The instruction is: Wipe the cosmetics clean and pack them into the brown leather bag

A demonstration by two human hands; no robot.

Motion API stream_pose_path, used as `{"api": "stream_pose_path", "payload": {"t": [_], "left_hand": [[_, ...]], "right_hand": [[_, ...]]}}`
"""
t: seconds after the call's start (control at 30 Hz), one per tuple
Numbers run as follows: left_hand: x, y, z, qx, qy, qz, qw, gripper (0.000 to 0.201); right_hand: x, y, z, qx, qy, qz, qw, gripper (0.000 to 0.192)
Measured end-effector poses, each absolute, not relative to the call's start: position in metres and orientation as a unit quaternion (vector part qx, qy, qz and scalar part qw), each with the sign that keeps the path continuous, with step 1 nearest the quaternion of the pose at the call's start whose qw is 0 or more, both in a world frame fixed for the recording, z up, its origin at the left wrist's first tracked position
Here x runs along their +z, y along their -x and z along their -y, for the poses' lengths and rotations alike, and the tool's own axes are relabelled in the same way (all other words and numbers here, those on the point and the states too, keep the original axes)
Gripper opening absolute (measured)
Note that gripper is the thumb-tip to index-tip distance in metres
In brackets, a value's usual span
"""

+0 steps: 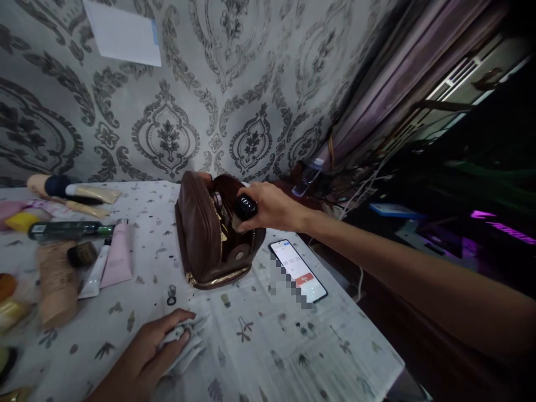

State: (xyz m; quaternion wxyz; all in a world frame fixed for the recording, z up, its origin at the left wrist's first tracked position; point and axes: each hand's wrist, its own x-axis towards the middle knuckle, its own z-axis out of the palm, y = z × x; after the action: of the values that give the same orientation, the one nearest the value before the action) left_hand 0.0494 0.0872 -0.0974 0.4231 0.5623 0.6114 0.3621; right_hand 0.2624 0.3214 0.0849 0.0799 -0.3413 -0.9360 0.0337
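Observation:
A brown cosmetic bag [200,234] stands unzipped on the table, with several small items partly visible inside. My right hand [272,206] is at the bag's opening, its fingers closed around a small container with a glossy black round top [245,207]. The lower part of that container is hidden by my fingers and the bag. In front of the bag, my left hand [157,349] rests low over the table, closed on a crumpled white cloth [182,349]. Whether this is a separate wipe or bunched tablecloth is hard to make out.
Right of the bag lies a phone [298,271] showing a timer. Along the left are a pink tube [117,254], a dark green bottle [71,230], a beige tube [57,285] and other cosmetics. A clear bottle [307,176] and cables are beyond the table's right edge.

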Motion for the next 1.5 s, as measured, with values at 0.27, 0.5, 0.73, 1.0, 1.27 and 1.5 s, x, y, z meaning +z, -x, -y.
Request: {"api": "stream_pose_path", "payload": {"t": [0.27,0.5,0.73,1.0,1.27,1.5], "left_hand": [[-0.101,-0.051,-0.087,0.37,-0.567,-0.602,0.423,0.041],[-0.102,-0.053,-0.084,0.38,-0.562,-0.622,0.391,0.038],[-0.109,-0.04,-0.089,0.352,-0.601,-0.594,0.404,0.038],[-0.084,-0.059,-0.089,0.387,-0.572,-0.589,0.419,0.037],[-0.082,-0.059,-0.089,0.386,-0.57,-0.6,0.409,0.037],[-0.091,-0.056,-0.087,0.378,-0.564,-0.612,0.405,0.04]], "right_hand": [[0.072,-0.251,-0.32,-0.055,0.313,0.948,-0.02,0.041],[0.067,-0.256,-0.326,-0.056,0.338,0.938,-0.047,0.036],[0.073,-0.255,-0.329,-0.056,0.336,0.938,-0.072,0.035],[0.09,-0.246,-0.334,-0.031,0.335,0.936,-0.103,0.036],[0.106,-0.222,-0.318,-0.105,0.34,0.91,-0.215,0.035],[0.102,-0.221,-0.315,-0.114,0.309,0.924,-0.194,0.032]]}}
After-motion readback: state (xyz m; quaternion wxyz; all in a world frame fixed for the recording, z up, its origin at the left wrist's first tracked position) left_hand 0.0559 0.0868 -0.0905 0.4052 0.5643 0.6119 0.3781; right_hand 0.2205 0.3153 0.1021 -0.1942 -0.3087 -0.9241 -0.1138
